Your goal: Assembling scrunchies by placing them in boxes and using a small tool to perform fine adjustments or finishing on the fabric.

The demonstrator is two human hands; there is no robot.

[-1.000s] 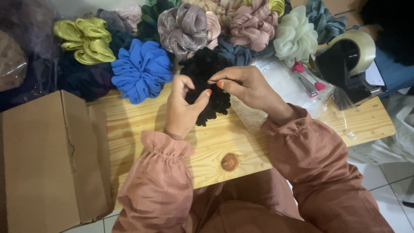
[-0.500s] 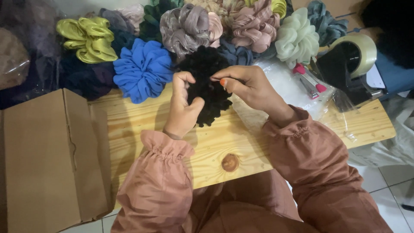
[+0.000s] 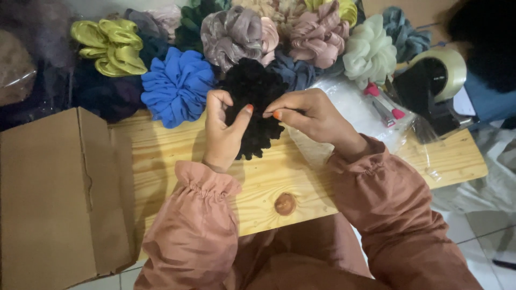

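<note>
Both hands pinch a black scrunchie over a pale wooden board.

The left hand (image 3: 223, 134) and right hand (image 3: 309, 115) are close together, thumbs and fingertips clamped on opposite sides of the black scrunchie (image 3: 252, 107), which rests at the far edge of the wooden board (image 3: 269, 182). To my eye, handling it well means small pinches and an even spread of the ruffles, not hard tugs. Behind it lie a blue scrunchie (image 3: 177, 86), a yellow-green scrunchie (image 3: 110, 45) and a pale green scrunchie (image 3: 370, 53). A cardboard box (image 3: 48, 198) stands at the left, a tape dispenser (image 3: 435, 86) at the right, with clear plastic bags (image 3: 355, 107) between, and tiled floor below.
</note>
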